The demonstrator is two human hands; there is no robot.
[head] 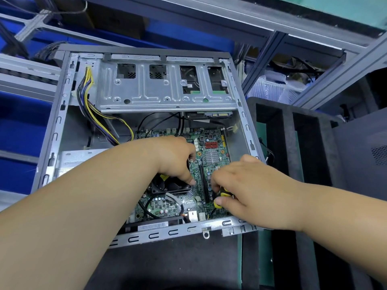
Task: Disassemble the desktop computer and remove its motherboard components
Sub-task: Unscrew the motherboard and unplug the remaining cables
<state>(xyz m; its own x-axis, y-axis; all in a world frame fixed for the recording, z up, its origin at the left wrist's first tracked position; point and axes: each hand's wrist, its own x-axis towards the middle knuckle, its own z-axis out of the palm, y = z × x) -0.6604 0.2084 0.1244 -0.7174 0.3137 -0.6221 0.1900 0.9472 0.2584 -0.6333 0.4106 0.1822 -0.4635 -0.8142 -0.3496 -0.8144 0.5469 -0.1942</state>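
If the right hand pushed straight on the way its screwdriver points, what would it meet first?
Probably the motherboard just beneath the right hand: its screwdriver angles down toward the board, though the tip is hidden.

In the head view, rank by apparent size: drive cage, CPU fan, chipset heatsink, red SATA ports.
1. Drive cage
2. CPU fan, partly hidden by the left hand
3. Chipset heatsink and red SATA ports: they look alike, so unranked.

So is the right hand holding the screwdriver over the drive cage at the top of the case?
No, the right hand grips the yellow-and-black screwdriver low over the motherboard, near the case's front edge.
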